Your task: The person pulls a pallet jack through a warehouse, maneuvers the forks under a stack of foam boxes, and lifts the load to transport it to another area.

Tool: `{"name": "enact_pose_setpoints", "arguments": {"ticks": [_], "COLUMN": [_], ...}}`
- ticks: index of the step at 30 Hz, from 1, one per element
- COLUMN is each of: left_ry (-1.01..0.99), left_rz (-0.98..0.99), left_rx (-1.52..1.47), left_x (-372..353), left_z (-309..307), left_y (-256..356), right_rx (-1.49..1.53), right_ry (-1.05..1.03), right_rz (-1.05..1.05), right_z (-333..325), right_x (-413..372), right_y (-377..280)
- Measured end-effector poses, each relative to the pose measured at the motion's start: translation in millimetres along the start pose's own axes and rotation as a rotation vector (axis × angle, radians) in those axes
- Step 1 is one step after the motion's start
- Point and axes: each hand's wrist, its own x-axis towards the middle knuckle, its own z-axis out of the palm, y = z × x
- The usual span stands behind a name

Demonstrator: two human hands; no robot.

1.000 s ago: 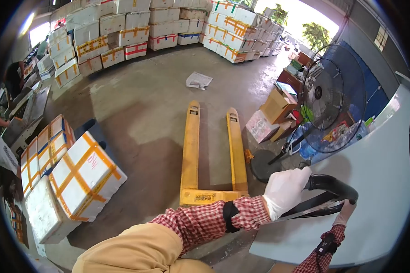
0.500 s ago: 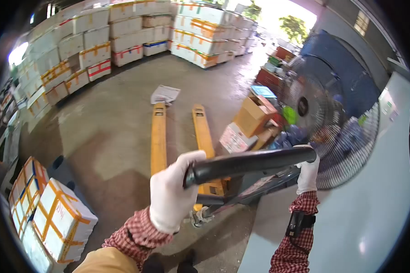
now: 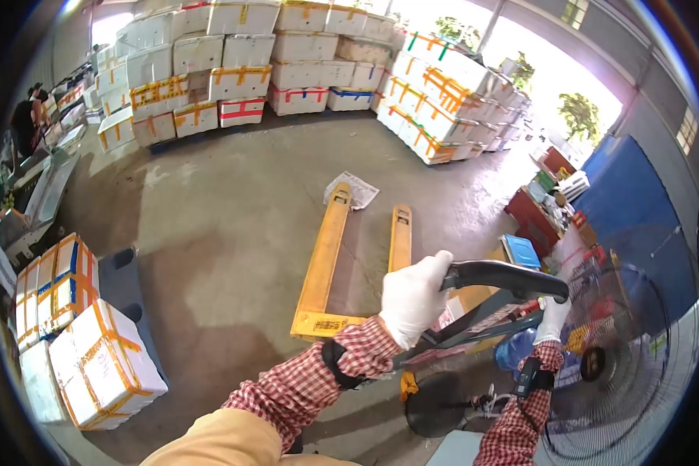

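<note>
My left hand (image 3: 413,301), in a white glove, is closed around the near end of the black handle (image 3: 505,277) of a pallet jack. My right hand (image 3: 553,318), also gloved in white, grips the handle's other end, its fingers partly hidden. The jack's yellow forks (image 3: 326,260) lie low along the floor ahead, left of the handle. At the tip of the left fork is a crumpled sheet of paper (image 3: 361,193).
White foam boxes (image 3: 241,81) taped in orange form tall stacks at the back. More taped boxes (image 3: 105,369) stand at left, by a dark blue pallet (image 3: 136,299). A large fan (image 3: 613,357) is close on my right, near clutter. A person (image 3: 25,124) is far left.
The view has swung left, so the stacks and fan appear farther right. The handle has swung to the right relative to the forks, with both hands still on it.
</note>
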Motion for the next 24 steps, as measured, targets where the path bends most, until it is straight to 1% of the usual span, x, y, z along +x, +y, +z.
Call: {"name": "enact_pose_setpoints", "arguments": {"ticks": [2,4,5,6,8,9,10,12,13,14,16,18,19,20,22,23,24], "left_ry": [-0.052,-0.067,-0.079,-0.066,-0.037,-0.047,-0.022,0.009,0.018,0.026,0.038,0.131,0.157,0.170,0.181,0.191,0.201], "left_rz": [-0.034,-0.042,-0.051,-0.045,-0.032,-0.039,-0.031,-0.032,-0.042,-0.051,-0.102,-0.053,-0.057,-0.064,-0.057,-0.039,-0.021], "left_rx": [-0.012,-0.003,0.002,0.004,0.014,0.004,0.026,0.033,0.034,0.060,0.047,0.117,0.117,0.122,0.143,0.174,0.202], "left_x": [38.9,68.6,83.9,100.7,138.5,159.2,175.2,213.7,233.8,253.6,289.9,326.6,351.2,375.6,424.9,448.4,458.4], "left_z": [18.1,31.4,38.9,46.7,61.7,68.2,76.4,91.8,100.2,108.2,124.3,137.9,139.2,143.0,151.7,155.7,154.3], "left_y": [-31.5,-55.4,-68.5,-83.8,-117.0,-133.6,-151.9,-189.6,-208.6,-222.1,-254.0,-297.9,-320.5,-346.9,-396.0,-419.9,-436.4], "right_rx": [0.089,0.045,0.015,-0.034,0.051,0.114,0.157,0.112,0.095,0.119,0.110,0.087,0.122,0.094,0.042,0.124,0.201], "right_ry": [0.055,-0.025,-0.062,-0.063,0.035,0.032,0.007,-0.053,-0.050,-0.111,-0.085,-0.124,-0.143,-0.172,-0.199,-0.215,-0.181], "right_rz": [-0.016,-0.021,0.071,0.035,0.027,0.059,0.020,0.002,-0.003,0.043,-0.117,-0.130,-0.150,-0.055,0.008,0.008,-0.039], "right_z": [46.4,73.3,94.1,119.6,176.4,198.3,214.4,258.0,286.0,307.2,370.3,431.4,465.4,492.9,547.9,577.2,598.0], "right_x": [29.6,73.9,91.0,111.7,150.1,171.2,187.2,226.0,241.9,269.5,329.0,357.8,367.7,374.2,412.0,430.2,434.0], "right_y": [-6.3,20.3,14.0,14.2,21.2,30.1,40.9,52.1,47.6,61.9,99.4,100.1,93.9,76.1,85.8,87.9,88.4]}}
